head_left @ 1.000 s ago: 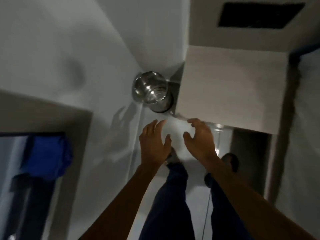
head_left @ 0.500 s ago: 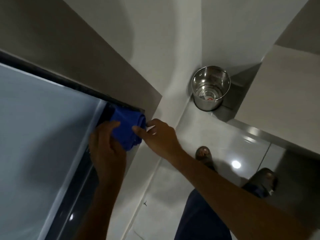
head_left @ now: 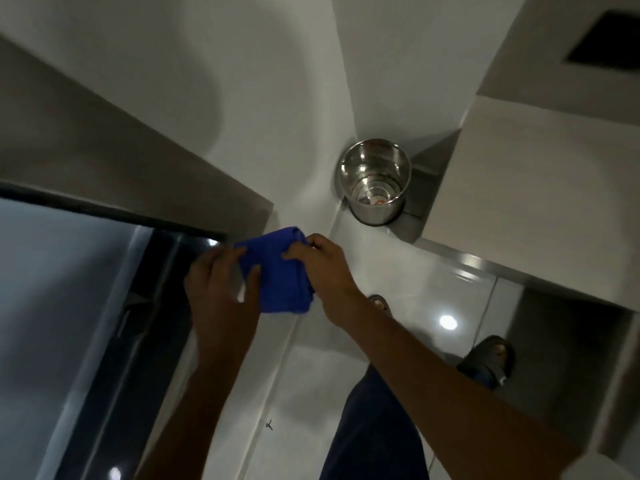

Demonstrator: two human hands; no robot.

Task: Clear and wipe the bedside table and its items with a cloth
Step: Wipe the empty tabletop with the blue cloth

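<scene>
A folded blue cloth [head_left: 280, 271] hangs in the air in the middle of the view, held between both hands. My left hand [head_left: 218, 292] grips its left side, thumb over the lower edge. My right hand [head_left: 322, 268] pinches its upper right corner. The cloth is just off the corner of a dark-framed window or glass panel [head_left: 69, 306] at the left. The pale flat top of the bedside table [head_left: 540, 188] sits at the right, bare in what shows.
A shiny steel bin [head_left: 375, 181] stands on the floor in the wall corner, beside the table. Glossy white floor tiles [head_left: 311, 375] lie below. My feet in dark sandals [head_left: 488, 362] stand on them. A dark opening [head_left: 609, 43] shows at the top right.
The hands swung left from the table to the window corner, took the blue cloth there, and now hold it lifted clear of the frame. The view has turned left.
</scene>
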